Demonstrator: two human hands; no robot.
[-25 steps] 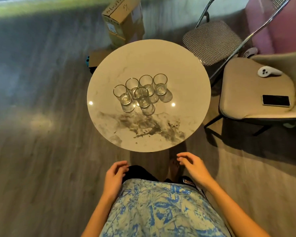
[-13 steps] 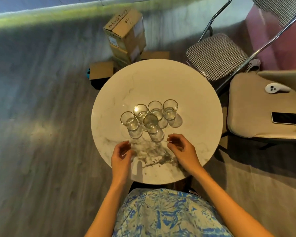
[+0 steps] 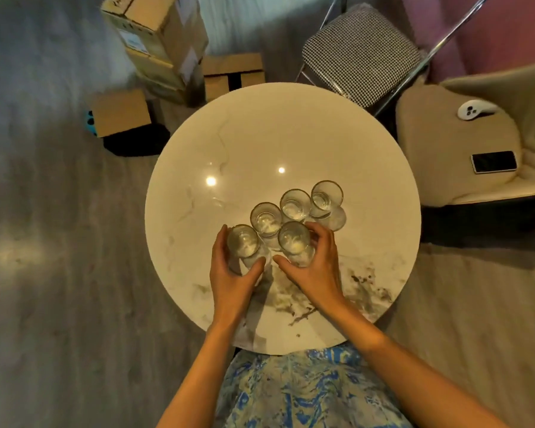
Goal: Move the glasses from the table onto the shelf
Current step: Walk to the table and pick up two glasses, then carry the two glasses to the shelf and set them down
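Several clear drinking glasses stand clustered on the round white marble table (image 3: 260, 134). My left hand (image 3: 232, 273) wraps around the leftmost glass (image 3: 243, 244), fingers on its left side and thumb at the front. My right hand (image 3: 315, 270) closes around the front middle glass (image 3: 294, 240). Both glasses still rest on the tabletop. Three more glasses stand behind: one (image 3: 265, 218) in the middle, one (image 3: 294, 205) to its right, and one (image 3: 326, 197) at the far right. No shelf is in view.
Cardboard boxes (image 3: 161, 41) are stacked on the floor beyond the table. A houndstooth folding chair (image 3: 362, 54) stands at the back right. A beige cushioned chair (image 3: 464, 149) on the right holds a phone (image 3: 493, 162) and a white controller (image 3: 473, 109).
Both hands moved forward from the table's near edge to the glasses and closed around the two nearest ones. The view has shifted closer over the table.
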